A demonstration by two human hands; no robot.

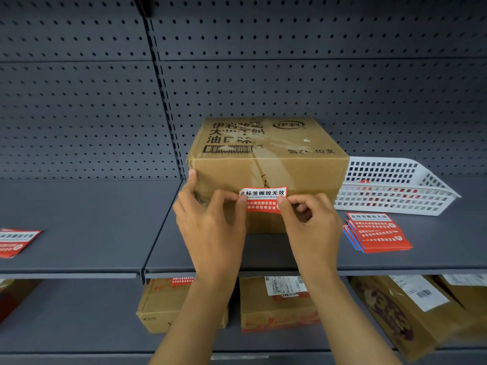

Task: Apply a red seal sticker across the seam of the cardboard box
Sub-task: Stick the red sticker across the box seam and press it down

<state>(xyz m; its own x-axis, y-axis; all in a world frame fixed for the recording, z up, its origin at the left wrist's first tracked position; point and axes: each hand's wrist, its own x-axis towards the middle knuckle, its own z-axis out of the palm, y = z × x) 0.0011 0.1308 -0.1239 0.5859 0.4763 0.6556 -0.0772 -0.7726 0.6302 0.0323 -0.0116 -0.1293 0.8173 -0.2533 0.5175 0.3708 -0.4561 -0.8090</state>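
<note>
A brown cardboard box [266,154] with black printing and clear tape along its top stands on the grey shelf. A red and white seal sticker [262,198] lies against the box's front face, over the horizontal seam. My left hand [210,219] pinches the sticker's left edge, its other fingers resting on the box's left corner. On the other side, my right hand [308,222] holds the sticker's right edge with thumb and forefinger.
A stack of red sticker sheets [376,231] lies right of the box, in front of a white plastic basket [390,185]. More red sheets [15,242] sit at the far left. The lower shelf holds several cardboard boxes and parcels [279,304]. Perforated grey panel behind.
</note>
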